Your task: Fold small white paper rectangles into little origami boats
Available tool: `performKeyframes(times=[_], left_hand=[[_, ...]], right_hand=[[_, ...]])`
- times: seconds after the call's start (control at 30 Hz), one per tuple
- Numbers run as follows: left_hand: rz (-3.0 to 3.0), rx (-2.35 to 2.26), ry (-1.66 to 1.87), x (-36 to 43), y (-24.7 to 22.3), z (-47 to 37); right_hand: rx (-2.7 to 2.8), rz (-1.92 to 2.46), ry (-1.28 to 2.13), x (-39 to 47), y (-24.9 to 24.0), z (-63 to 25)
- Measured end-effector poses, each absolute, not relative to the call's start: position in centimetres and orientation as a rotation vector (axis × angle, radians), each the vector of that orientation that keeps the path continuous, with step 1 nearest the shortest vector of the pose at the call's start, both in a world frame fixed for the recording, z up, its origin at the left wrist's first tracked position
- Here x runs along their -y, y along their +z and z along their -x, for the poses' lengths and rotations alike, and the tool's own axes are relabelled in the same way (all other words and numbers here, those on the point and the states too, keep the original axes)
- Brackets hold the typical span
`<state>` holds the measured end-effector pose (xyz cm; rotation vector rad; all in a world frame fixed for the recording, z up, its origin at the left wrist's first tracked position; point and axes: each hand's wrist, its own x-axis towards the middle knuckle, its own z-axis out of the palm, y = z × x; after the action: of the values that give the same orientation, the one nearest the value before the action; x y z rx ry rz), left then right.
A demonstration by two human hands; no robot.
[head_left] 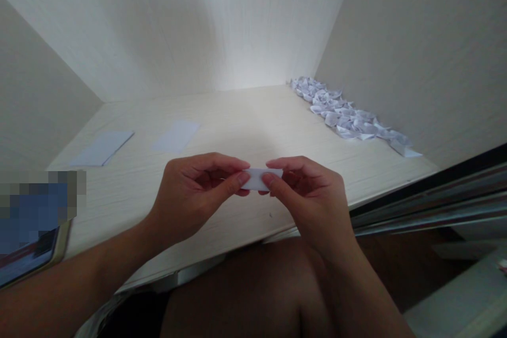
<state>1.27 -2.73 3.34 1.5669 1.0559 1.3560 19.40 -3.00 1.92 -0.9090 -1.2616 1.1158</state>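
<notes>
White paper strip (pixel 256 180) pinched over tabletop (pixel 237 121)

We have the strip at near middle: left hand (pixel 190 187) gripping its left end between thumb and fingers, right hand (pixel 319 190) gripping just inside its right end. Paper sheets (pixel 103 149) lie flat at left, another white sheet (pixel 176 136) beside them; folded paper strips (pixel 348 116) heap along the right wall (pixel 415 63). Risks, we judge: uneven pull could tear or skew it; a loosened thumb could drop it off the near edge; our left forearm could bump the gold-edged screen device (pixel 62 245).
</notes>
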Motion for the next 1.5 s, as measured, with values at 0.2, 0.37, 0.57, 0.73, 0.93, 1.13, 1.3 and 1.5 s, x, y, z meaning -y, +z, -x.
performKeyframes(times=[0.2, 0.37, 0.57, 0.73, 0.93, 1.13, 1.3, 1.5], left_hand=[[-1.572, -1.078, 1.337, 2.7, 3.6, -1.3], [-1.558, -1.082, 1.336, 2.8, 3.6, -1.3], [-1.568, -1.055, 1.337, 2.7, 3.4, -1.2], [-1.573, -1.073, 1.324, 2.6, 3.4, -1.2], [-1.566, -1.097, 1.322, 2.5, 3.3, -1.2], [-1.621, -1.062, 1.287, 2.6, 3.3, -1.0], [-1.713, -1.064, 1.208, 2.7, 2.9, -0.8], [-1.662, -1.131, 1.215, 2.5, 2.6, -0.8]], right_hand=[[1.284, 0.944, 1.045, 2.9, 2.2, -19.5], [1.299, 0.958, 1.034, 2.9, 2.1, -19.6], [1.297, 0.956, 1.048, 2.8, 2.0, -19.7], [1.299, 1.0, 1.167, 2.6, 2.0, -19.9], [1.343, 0.994, 1.189, 2.5, 2.1, -20.0], [1.474, 1.082, 1.096, 2.8, 2.2, -20.1], [1.672, 1.126, 1.0, 3.1, 2.6, -20.3], [1.757, 1.138, 0.914, 3.1, 2.6, -20.5]])
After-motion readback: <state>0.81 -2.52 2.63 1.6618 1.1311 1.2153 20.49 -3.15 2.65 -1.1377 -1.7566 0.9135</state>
